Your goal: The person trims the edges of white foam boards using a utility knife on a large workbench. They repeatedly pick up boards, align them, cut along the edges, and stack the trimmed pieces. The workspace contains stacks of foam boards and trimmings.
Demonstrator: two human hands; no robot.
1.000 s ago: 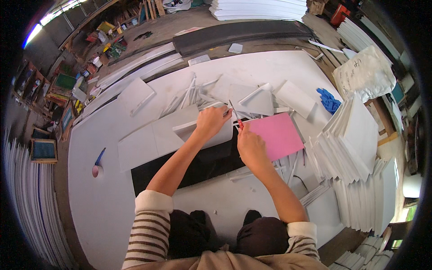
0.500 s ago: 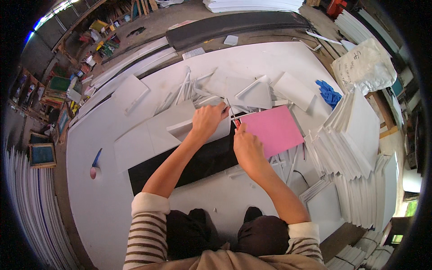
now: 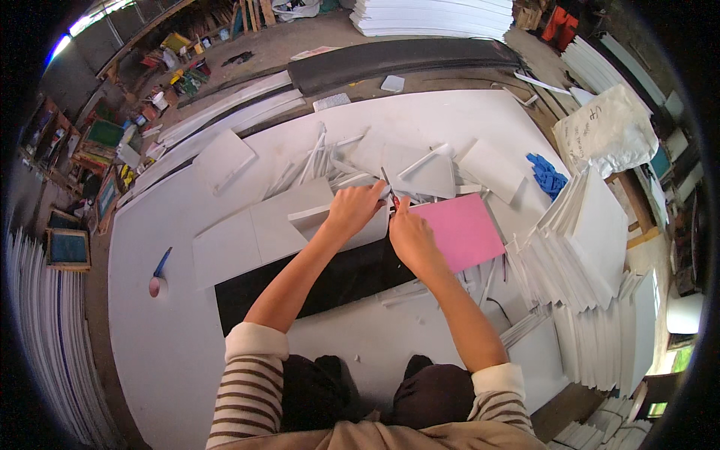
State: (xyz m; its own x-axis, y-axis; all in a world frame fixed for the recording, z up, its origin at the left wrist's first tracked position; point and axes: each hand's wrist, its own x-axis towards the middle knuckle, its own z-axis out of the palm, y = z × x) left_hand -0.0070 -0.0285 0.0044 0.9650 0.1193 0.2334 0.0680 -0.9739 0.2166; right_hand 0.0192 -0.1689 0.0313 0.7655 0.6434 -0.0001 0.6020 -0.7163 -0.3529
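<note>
My right hand (image 3: 412,238) is closed round the red handle of a thin-bladed cutting tool (image 3: 385,177), its blade pointing away from me. My left hand (image 3: 352,211) is closed, its fingertips pinched right beside the blade. A small whitish bit shows at those fingertips, too small to name. Under and beside my hands lies a long black board (image 3: 326,281). A pink sheet (image 3: 465,234) sits just right of my right hand. White panels (image 3: 259,229) lie beyond the black board, one narrow white piece standing on edge near my left wrist.
White offcut strips (image 3: 311,159) are heaped beyond my hands. Stacked white sheets (image 3: 574,240) stand at the right, near a crumpled blue glove or cloth (image 3: 547,177) and a whitish sack (image 3: 607,131). A blue-handled tool (image 3: 162,261) lies at the left beside a pinkish round object (image 3: 154,286).
The view has tilted slightly, so the scene sits lower. My left fingers have come closer to the tool's blade and my right hand; both hands are now nearly together.
</note>
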